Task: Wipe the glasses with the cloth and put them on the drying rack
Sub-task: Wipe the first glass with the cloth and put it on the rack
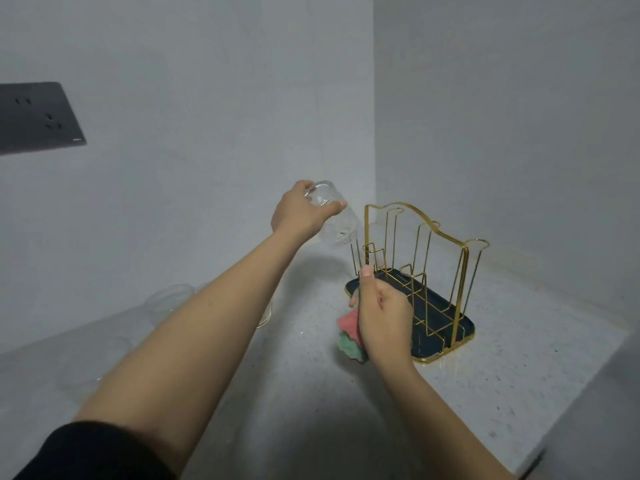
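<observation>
Black sleeve (93, 452) at the near edge, left forearm running up from it. Right hand (381, 317) nearer than the rack (426, 271), just in front of its near corner, fingers curled around a cloth (349, 336); the cloth hangs below the fist, pink on top, green underneath, bunched, just above the counter (519, 358). Rack: gold wire frame upright on a dark tray, set in the wall corner. Left hand (301, 213) raised left of the rack and above its tray level, thumb and fingers wrapped around the base end of a clear glass (336, 220); the glass is tilted mouth down toward the rack, its rim close to the rack's leftmost wire, contact unclear. More glasses (169, 299) stand on the counter well left of the rack, partly behind the left forearm, faint. Dark socket plate (34, 116) on the wall far left of the rack.
</observation>
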Demonstrator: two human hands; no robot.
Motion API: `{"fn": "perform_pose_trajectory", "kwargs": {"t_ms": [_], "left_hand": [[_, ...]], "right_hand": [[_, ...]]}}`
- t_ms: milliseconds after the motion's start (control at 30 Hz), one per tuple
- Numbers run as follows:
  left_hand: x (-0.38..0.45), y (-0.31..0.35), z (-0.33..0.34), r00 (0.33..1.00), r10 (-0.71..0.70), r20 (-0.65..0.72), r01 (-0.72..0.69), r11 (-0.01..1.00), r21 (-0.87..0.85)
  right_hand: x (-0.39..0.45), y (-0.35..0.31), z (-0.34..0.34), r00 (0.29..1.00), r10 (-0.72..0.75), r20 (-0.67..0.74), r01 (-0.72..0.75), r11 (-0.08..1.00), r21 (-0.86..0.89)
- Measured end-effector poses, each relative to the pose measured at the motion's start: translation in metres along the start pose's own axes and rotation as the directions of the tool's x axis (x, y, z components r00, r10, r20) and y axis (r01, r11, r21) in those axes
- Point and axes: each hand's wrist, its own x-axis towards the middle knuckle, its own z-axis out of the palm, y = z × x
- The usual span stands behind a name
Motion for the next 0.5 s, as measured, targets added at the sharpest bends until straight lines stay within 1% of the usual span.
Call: {"fn": "perform_pose_trajectory", "kwargs": {"t_ms": [133,300,367,500], "left_hand": [[0.019,0.0,0.019,0.997,0.044,0.062,-0.05,0.994,0.099],[0.03,-0.007,0.044,0.99,0.016,0.138,-0.041,0.983,0.181],[0.029,-0.012,0.053,0.986,0.009,0.165,-0.042,0.98,0.194],[0.024,-0.024,0.067,0.979,-0.006,0.206,-0.037,0.979,0.203]], "right_hand": [[0.008,0.012,0.013,0.995,0.092,0.033,-0.092,0.996,0.021],[0.014,0.027,0.018,0.984,0.173,0.043,-0.175,0.983,0.055],[0.016,0.029,0.018,0.981,0.19,0.041,-0.192,0.979,0.068],[0.02,0.034,0.018,0.984,0.176,0.028,-0.178,0.981,0.079]]}}
